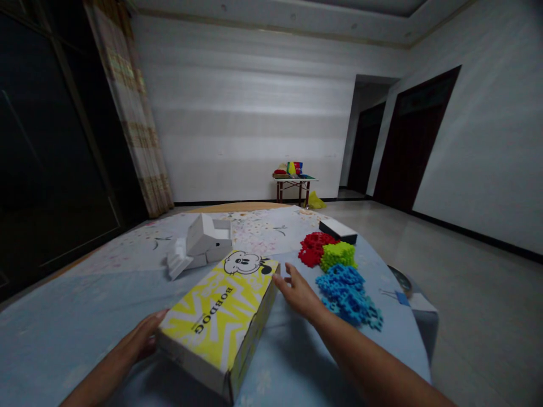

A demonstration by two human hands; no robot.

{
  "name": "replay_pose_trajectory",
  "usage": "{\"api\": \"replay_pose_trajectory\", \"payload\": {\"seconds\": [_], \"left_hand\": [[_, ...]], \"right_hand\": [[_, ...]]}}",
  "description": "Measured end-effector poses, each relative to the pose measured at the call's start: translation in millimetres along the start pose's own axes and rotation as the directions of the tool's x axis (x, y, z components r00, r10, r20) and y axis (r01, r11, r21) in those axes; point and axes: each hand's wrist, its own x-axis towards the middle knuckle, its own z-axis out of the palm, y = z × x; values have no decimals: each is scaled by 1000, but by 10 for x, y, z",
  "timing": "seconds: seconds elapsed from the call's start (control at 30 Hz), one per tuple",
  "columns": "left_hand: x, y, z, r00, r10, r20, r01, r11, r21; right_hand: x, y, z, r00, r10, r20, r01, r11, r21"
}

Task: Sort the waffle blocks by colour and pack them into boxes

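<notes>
A yellow-and-white cardboard box (220, 305) printed with BOBDOG and a cartoon dog's head lies closed in front of me, turned at a slant. My left hand (146, 333) is closed on its near left edge, some of the fingers hidden beside the box. At the far right corner, my right hand (299, 291) has its fingers apart, one tip touching the box edge. Close to the right hand lie blue interlocking plastic pieces (345, 291), with lime-green pieces (338, 256) and red pieces (316, 247) behind them.
White open boxes (207, 237) stand together beyond the yellow box, on the left. A black-and-white box (338, 230) sits near the right edge of the round table, covered by a pale blue flowered cloth (85, 305). A stool (424, 316) stands right of it.
</notes>
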Motion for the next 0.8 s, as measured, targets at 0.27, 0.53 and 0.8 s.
{"api": "replay_pose_trajectory", "payload": {"seconds": [0.27,0.53,0.8], "left_hand": [[119,-24,-70,980,-183,82,182,983,14],[32,261,688,993,-103,56,100,993,55],[534,465,1531,993,-2,114,12,996,-89]], "right_hand": [[-666,-156,205,892,-136,430,-52,917,396],[-161,-142,249,981,-8,192,-92,858,506],[901,-57,-116,980,197,17,-192,929,317]]}}
